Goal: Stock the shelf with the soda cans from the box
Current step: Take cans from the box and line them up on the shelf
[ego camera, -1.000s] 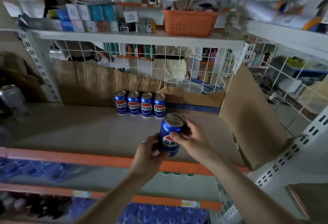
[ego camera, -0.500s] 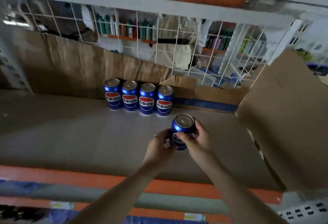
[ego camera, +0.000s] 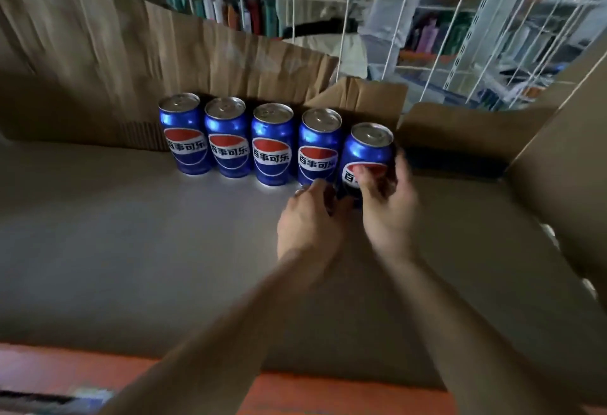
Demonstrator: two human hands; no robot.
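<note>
1. We had the fifth can [ego camera: 367, 155] upright at centre frame, just beside the row of four cans [ego camera: 249, 141] on the shelf [ego camera: 131, 234].
2. Left hand [ego camera: 308, 217] and right hand [ego camera: 387, 197] both gripped its lower wall.
3. We judged it rigid, smooth, fairly heavy; best held mid-body.

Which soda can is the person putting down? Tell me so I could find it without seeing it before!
Look at the grey shelf board with brown cardboard standing along its back. A row of five blue soda cans with red and white logos stands against it. The one you want is the can at the right end: only it has the left hand and right hand on it, partly covering its logo.
</note>
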